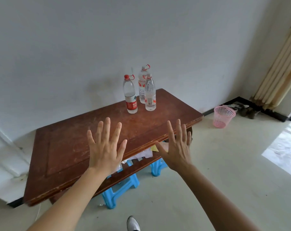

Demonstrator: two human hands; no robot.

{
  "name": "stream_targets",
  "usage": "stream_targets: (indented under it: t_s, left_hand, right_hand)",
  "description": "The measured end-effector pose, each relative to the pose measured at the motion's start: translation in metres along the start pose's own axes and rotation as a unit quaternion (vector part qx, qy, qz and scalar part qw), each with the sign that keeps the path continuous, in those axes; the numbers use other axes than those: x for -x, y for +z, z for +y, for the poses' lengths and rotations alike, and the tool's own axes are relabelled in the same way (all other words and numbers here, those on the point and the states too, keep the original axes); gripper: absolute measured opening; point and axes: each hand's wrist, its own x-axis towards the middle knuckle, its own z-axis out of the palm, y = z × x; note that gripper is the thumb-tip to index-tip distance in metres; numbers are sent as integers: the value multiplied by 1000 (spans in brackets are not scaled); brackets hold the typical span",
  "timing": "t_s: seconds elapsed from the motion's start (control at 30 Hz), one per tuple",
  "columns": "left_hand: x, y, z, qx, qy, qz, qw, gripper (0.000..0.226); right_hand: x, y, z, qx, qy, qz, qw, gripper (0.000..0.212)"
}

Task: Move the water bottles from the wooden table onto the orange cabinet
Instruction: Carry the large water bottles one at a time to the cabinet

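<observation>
Both arms reach out over the near edge of the wooden worktop [71, 147], palms down, backs to the camera. The left hand [104, 150] hangs above the brown surface with its fingers [107, 127] spread wide and holding nothing. The right hand [176, 152] is just past the front edge, fingers fanned out as well, also empty. Three water bottles stand upright at the far end near the white wall: a red-labelled bottle [130, 95] on the left, a clear bottle [150, 95] beside it, and a taller bottle [142, 85] behind. They are well apart from both hands. Blue stools [119, 189] sit under the worktop, and a pink basket [223, 116] stands on the floor to the right.
</observation>
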Motion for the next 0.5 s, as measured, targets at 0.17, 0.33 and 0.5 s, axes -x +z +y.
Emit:
stream_targets:
  t_s: [0.17, 0.33, 0.5]
  left_hand:
    - [-112, 62, -42, 16, -4, -5, 1000, 67]
    - [-228, 107, -67, 30, 1, -11, 999, 67]
    - [-305, 153, -72, 63, 11, -12, 998, 69]
  right_hand:
    - [-118, 49, -7, 9, -22, -14, 1000, 87]
    - [-220, 76, -15, -16, -6, -24, 1000, 89]
    - [-285, 102, -3, -50, 11, -48, 998, 92]
